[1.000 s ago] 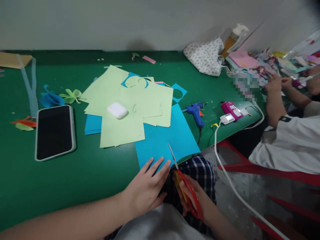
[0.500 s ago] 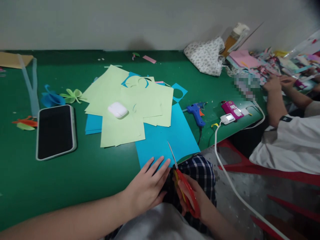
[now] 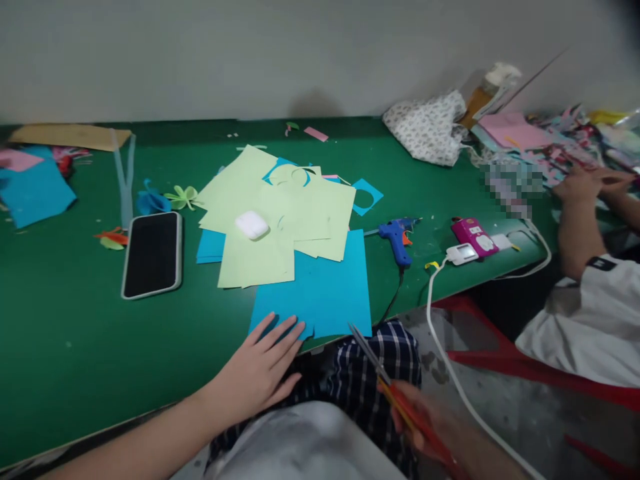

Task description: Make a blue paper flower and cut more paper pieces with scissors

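Note:
My left hand (image 3: 263, 363) lies flat with fingers spread, its fingertips on the near edge of a blue paper sheet (image 3: 333, 293). A small notch or cut shows in that edge beside the fingers. In my right hand (image 3: 425, 413) is a pair of scissors (image 3: 373, 353) with red and yellow handles, held over my lap. Their blades point up and left, with the tips near the sheet's lower right corner. Light green sheets (image 3: 257, 260) lie over the upper part of the blue paper, and a white earbud case (image 3: 252, 225) rests on them.
A phone (image 3: 153, 255) lies left of the papers, near paper flowers (image 3: 153, 200). To the right are a blue glue gun (image 3: 399, 240) and a magenta power strip (image 3: 474, 237) with a white cable. A co-worker's hands (image 3: 580, 183) are at far right, above a red chair (image 3: 500, 367).
My right hand has drawn the scissors back, down and right, off the blue sheet. The sheet has turned, and my left hand has shifted left. The view has swung left.

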The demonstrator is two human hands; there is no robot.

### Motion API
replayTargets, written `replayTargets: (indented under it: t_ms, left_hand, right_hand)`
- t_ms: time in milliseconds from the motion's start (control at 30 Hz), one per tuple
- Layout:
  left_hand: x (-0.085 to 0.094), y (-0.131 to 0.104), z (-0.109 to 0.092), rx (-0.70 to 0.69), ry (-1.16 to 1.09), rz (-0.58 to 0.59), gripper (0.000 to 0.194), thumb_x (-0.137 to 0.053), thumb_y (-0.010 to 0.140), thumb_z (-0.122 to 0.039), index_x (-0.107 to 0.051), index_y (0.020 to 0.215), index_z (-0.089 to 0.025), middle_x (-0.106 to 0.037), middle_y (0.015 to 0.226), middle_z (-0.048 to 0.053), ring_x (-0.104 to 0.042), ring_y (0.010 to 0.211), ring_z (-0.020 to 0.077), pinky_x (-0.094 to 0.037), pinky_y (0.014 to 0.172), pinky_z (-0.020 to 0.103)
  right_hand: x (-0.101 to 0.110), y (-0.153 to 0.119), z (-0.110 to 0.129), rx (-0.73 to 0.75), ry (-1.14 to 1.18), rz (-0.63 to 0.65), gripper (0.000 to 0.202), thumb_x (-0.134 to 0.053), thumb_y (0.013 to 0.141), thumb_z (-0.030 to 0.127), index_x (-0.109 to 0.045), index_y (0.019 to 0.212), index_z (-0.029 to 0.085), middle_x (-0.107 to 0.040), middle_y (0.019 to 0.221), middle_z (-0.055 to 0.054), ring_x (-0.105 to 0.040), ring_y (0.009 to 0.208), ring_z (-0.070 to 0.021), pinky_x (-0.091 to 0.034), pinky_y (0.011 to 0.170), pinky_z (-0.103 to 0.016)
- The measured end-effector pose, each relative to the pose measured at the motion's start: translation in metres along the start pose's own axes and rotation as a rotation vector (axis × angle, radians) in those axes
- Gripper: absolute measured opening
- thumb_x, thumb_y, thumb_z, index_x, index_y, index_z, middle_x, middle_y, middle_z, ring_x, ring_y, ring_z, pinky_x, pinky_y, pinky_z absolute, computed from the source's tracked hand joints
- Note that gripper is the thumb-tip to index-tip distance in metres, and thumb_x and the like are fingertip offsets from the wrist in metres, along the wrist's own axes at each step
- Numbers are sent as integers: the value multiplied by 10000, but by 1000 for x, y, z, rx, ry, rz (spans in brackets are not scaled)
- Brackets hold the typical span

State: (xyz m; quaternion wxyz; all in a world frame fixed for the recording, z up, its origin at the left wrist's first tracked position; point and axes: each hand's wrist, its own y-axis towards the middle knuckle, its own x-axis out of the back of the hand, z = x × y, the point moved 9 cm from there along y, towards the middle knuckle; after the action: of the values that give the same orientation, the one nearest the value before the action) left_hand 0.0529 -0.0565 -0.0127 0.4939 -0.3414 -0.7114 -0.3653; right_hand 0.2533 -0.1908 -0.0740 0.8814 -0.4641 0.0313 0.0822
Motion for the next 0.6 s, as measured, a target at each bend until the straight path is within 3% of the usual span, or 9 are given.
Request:
replayTargets:
  t_ms: [67, 133, 200, 267, 300, 400, 467, 533, 600]
  left_hand:
    - [10, -6, 4, 52, -6, -53, 333, -530, 838, -347, -617, 1105, -167, -578, 1250, 68, -444, 1223, 268, -177, 1103, 498]
    - [22, -13, 5, 110, -11, -135, 251, -569, 813, -284, -650, 1022, -170, -623, 1180, 76, -480, 1184, 280, -254, 1063, 507]
    - [32, -20, -2, 161, -71, -229, 184, -588, 785, -214, -666, 947, -175, -656, 1106, 81, -535, 1103, 270, -367, 977, 464]
    - [29, -22, -11, 222, -261, -287, 146, -561, 785, -162, -669, 883, -175, -686, 981, 78, -598, 939, 218, -460, 834, 368]
    - [15, -19, -13, 306, -436, -238, 150, -527, 806, -159, -668, 856, -172, -690, 910, 73, -613, 864, 188, -478, 776, 326]
    - [-58, -8, -23, 708, -1052, 49, 294, -437, 872, -340, -673, 930, -174, -696, 881, 84, -626, 762, 164, -485, 649, 271]
    - [-96, 1, -33, 972, -1437, 88, 443, -421, 851, -486, -648, 1019, -144, -696, 876, 108, -614, 672, 161, -438, 523, 244]
    - [-114, 19, -41, 1075, -1664, 22, 556, -466, 780, -598, -683, 874, -95, -691, 871, 142, -601, 665, 167, -415, 522, 242]
    - [-121, 35, -47, 1099, -1788, -6, 567, -534, 732, -612, -694, 897, -94, -695, 847, 134, -586, 646, 156, -389, 528, 235]
  right_hand:
    - [22, -3, 1, -63, -47, -27, 543, -594, 667, 549, -570, 1111, 238, -533, 699, -2, -488, 542, -118, -424, 532, -260]
    - [40, -7, 15, -30, -106, -55, 499, -558, 707, 532, -569, 1097, 220, -552, 722, -10, -517, 582, -127, -439, 574, -268]
    - [52, -10, 35, 36, -216, -51, 474, -585, 697, 495, -569, 1066, 199, -574, 729, -14, -523, 629, -142, -442, 616, -282]
    - [59, -11, 48, 49, -353, -36, 424, -591, 716, 433, -563, 1058, 185, -594, 731, -17, -515, 643, -146, -439, 647, -286]
    - [62, -9, 51, 36, -419, -20, 411, -598, 718, 410, -559, 1061, 189, -601, 730, -12, -509, 629, -140, -433, 640, -276]
    - [71, 3, 55, -4, -472, 9, 414, -629, 699, 407, -550, 1055, 212, -610, 721, 5, -499, 595, -123, -402, 575, -232]
    - [73, 12, 57, -28, -437, 41, 378, -628, 699, 422, -563, 1002, 205, -599, 699, 8, -492, 584, -117, -381, 542, -220]
    - [73, 20, 63, -41, -387, 84, 359, -619, 705, 440, -576, 965, 197, -563, 665, 17, -474, 567, -108, -367, 526, -216]
    - [70, 23, 76, -26, -340, 141, 359, -618, 707, 448, -588, 951, 186, -543, 668, 19, -470, 577, -101, -359, 522, -209]
